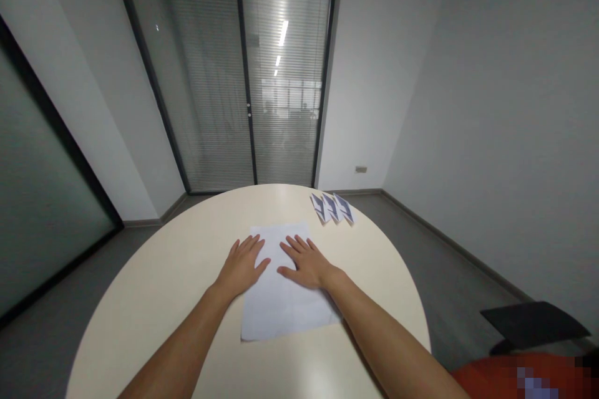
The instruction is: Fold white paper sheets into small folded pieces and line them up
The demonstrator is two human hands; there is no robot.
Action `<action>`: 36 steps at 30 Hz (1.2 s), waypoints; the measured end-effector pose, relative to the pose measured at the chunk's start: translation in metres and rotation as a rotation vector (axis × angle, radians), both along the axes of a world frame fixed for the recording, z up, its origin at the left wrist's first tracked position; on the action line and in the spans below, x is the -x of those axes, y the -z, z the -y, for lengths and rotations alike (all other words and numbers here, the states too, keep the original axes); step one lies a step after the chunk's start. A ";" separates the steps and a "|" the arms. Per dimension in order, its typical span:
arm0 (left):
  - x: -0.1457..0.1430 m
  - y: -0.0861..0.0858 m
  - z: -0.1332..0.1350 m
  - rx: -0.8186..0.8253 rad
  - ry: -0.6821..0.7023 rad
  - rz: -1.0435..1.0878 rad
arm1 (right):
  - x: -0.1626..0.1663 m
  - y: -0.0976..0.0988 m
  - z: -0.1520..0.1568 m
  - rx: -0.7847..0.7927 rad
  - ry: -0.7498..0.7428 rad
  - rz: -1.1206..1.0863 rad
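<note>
A white sheet of paper lies on the round table, its near edge toward me. Across its left side rests my left hand, palm down with the fingers spread. My right hand lies flat on the sheet's right part, fingers apart and thumb pointing inward. Neither hand grips anything. The two thumbs are a short way apart, with bare paper between them. My right forearm hides part of the sheet's right edge.
Three folded cards with blue and white print sit at the far right of the cream round table. A black chair part and something red are at the lower right. Beyond the table stands a glass door with blinds.
</note>
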State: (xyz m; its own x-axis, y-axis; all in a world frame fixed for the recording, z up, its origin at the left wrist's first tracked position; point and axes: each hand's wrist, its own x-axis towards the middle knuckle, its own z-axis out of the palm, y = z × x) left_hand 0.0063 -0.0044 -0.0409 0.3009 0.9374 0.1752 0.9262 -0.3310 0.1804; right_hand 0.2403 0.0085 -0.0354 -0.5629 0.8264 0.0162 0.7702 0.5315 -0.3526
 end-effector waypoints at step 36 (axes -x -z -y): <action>-0.006 -0.005 0.006 0.009 0.202 0.076 | -0.006 -0.011 0.010 -0.066 -0.172 -0.078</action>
State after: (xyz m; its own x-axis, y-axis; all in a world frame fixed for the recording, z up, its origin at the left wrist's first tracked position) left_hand 0.0122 -0.0108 -0.0360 0.4692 0.8610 0.1965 0.8246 -0.5068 0.2514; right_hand 0.2464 -0.0014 -0.0249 -0.6905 0.7140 0.1162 0.6378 0.6767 -0.3678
